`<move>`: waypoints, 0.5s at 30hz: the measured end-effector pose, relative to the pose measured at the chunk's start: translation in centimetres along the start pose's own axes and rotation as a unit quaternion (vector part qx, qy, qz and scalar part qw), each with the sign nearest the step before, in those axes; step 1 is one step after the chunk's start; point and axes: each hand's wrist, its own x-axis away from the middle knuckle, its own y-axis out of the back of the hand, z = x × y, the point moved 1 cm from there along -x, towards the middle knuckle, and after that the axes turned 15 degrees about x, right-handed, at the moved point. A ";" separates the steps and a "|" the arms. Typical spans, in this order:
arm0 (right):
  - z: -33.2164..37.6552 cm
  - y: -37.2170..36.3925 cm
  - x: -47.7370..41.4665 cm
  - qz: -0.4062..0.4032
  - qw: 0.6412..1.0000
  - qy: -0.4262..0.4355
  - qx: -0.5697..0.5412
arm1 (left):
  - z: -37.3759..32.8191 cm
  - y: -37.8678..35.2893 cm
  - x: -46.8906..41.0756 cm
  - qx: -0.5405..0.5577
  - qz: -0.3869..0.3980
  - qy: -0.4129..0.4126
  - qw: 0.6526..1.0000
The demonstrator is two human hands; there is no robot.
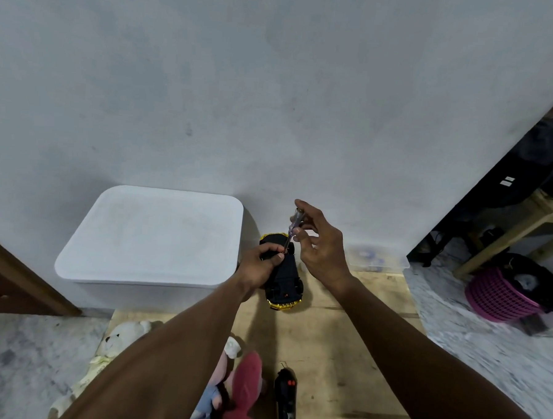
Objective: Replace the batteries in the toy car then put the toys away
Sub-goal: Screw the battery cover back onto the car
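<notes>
Lying nearest on the wooden counter (341,357) are three soft toys: a white bear (124,332) hanging over the left edge, a doll in blue (209,398), and a pink fish (245,387). One black remote control (285,398) lies just right of the fish, with bare wood open to its right.

Farther on, two bare forearms reach forward. One toy car (286,280) rests mid-counter with its black underside up and gold trim at both ends. The left hand (261,263) grips the car's far half, fingers curled over it. The right hand (321,243) pinches one screwdriver (295,224) between thumb and fingers, handle up, its tip down at the car beside the left thumb.

One white lidded box (152,235) stands left of the car, against the wall. One pink basket (498,294) sits on the floor, far right.
</notes>
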 end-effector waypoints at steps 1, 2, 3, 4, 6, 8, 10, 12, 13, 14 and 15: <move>0.0 -0.1 0.0 -0.003 1.000 0.004 0.001 | 0.0 0.0 0.0 -0.001 -0.001 0.000 1.000; 0.1 0.0 0.0 -0.009 1.000 0.012 -0.001 | 0.0 0.1 0.0 -0.001 0.001 -0.001 1.000; 0.1 0.0 -0.1 -0.015 1.000 0.021 -0.004 | 0.0 0.1 0.0 -0.002 0.002 -0.002 1.000; 0.1 0.0 -0.1 -0.019 0.999 0.031 -0.009 | 0.0 0.1 0.0 -0.002 0.004 -0.002 1.000; 0.2 -0.2 -0.1 -0.012 0.999 0.050 -0.018 | 0.1 0.1 0.1 -0.002 0.007 0.000 1.000; 0.6 -0.4 -0.1 0.000 0.999 0.044 -0.020 | 0.3 0.0 0.1 0.000 0.010 0.000 1.000; 0.7 -0.6 -0.2 -0.015 0.999 0.036 -0.013 | 0.3 -0.1 0.2 0.009 0.009 -0.002 1.000; 0.8 -0.7 -0.2 -0.046 0.998 0.044 -0.004 | 0.2 -0.2 0.2 0.013 0.010 -0.004 1.000; 0.8 -0.6 -0.2 -0.054 0.997 0.051 -0.006 | 0.2 -0.1 0.2 0.015 0.011 -0.005 1.000; 0.7 -0.6 -0.2 -0.057 0.996 0.060 -0.011 | 0.1 -0.1 0.3 0.014 0.012 -0.007 1.000; 0.6 -0.6 -0.2 -0.054 0.996 0.070 -0.015 | 0.1 0.0 0.3 0.012 0.013 -0.009 1.000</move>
